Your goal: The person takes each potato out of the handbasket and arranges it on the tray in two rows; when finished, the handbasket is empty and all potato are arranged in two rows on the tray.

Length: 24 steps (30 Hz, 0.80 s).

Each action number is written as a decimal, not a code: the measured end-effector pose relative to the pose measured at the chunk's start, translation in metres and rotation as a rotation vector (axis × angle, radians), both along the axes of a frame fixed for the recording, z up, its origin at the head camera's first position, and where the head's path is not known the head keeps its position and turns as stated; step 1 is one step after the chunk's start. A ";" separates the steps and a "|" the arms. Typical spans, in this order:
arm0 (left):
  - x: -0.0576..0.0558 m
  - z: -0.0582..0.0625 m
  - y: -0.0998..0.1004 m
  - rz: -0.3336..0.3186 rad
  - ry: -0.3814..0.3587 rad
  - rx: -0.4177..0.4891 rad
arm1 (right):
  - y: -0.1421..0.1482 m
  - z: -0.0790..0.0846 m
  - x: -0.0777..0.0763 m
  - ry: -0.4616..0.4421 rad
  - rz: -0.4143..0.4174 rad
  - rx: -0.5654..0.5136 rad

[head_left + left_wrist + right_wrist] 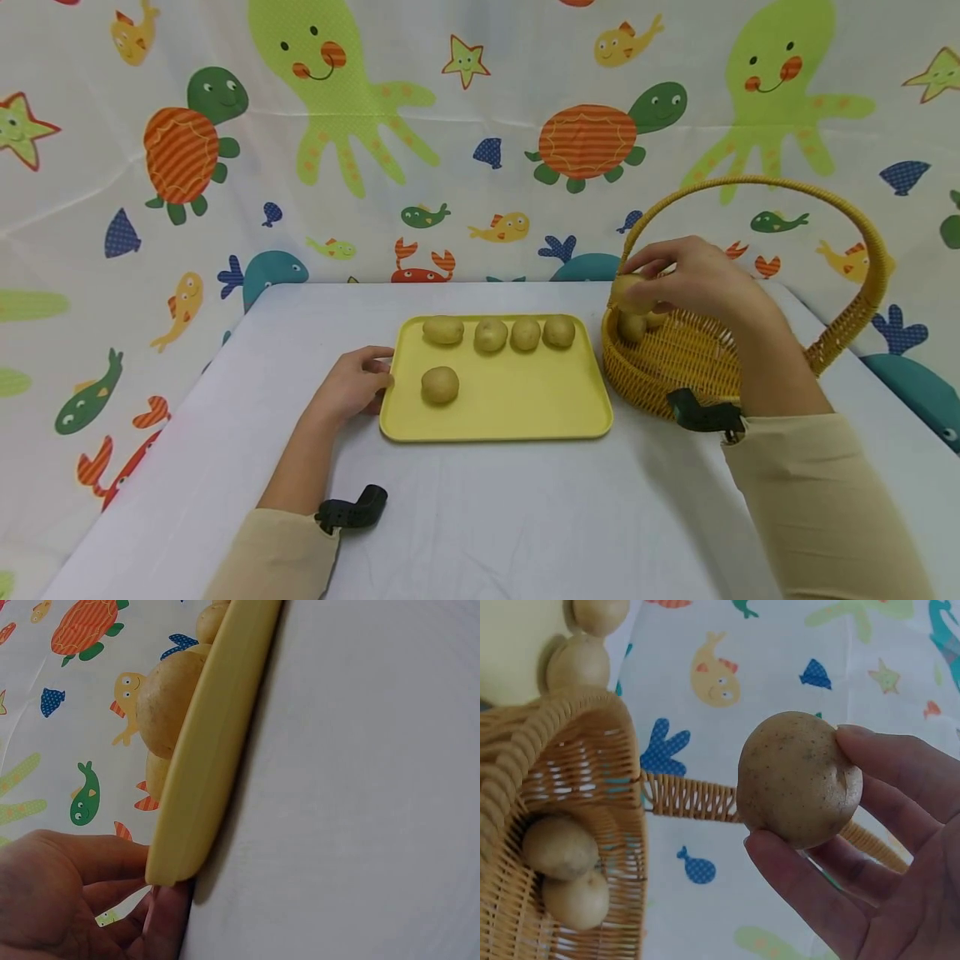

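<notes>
My right hand [697, 275] holds a round potato [799, 780] above the left side of a wicker basket [637, 375], pinching it between thumb and fingertips. Inside the basket, two potatoes show in the right wrist view, the upper potato [560, 847] touching the lower potato [577, 900]. At the left edge of a yellow tray [517, 404], my left hand [352, 385] grips the rim near its corner, as the left wrist view shows. On the tray, several potatoes line the far side, and a single potato [440, 385] sits nearer the left.
The basket's tall arched handle [757, 181] rises around my right hand. Tray and basket stand close together on a white-covered table [480, 508]. A cloth [465, 167] printed with sea animals hangs behind the table.
</notes>
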State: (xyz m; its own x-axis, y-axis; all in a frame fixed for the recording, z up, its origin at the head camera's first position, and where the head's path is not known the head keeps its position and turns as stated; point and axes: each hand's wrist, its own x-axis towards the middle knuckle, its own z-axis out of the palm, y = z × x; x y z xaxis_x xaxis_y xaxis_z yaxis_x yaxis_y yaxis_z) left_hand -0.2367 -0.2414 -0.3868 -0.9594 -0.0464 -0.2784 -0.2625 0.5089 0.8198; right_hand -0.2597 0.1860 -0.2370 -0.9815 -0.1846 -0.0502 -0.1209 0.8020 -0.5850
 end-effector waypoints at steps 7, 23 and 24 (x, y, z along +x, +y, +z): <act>0.000 0.000 0.000 0.001 0.006 0.004 | -0.009 -0.006 0.001 -0.013 0.010 -0.054; 0.001 0.000 0.000 -0.006 0.010 0.001 | -0.031 -0.016 0.005 0.004 0.092 -0.124; 0.001 0.000 0.000 -0.006 0.011 0.000 | -0.032 -0.017 0.005 0.004 0.101 -0.128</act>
State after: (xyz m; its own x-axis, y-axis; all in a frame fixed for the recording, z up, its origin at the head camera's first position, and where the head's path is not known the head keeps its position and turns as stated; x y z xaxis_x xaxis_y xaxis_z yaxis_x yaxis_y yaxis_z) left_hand -0.2359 -0.2416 -0.3864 -0.9627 -0.0406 -0.2677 -0.2502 0.5105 0.8227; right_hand -0.2545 0.1539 -0.2542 -0.9577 -0.2873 -0.0158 -0.2001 0.7046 -0.6808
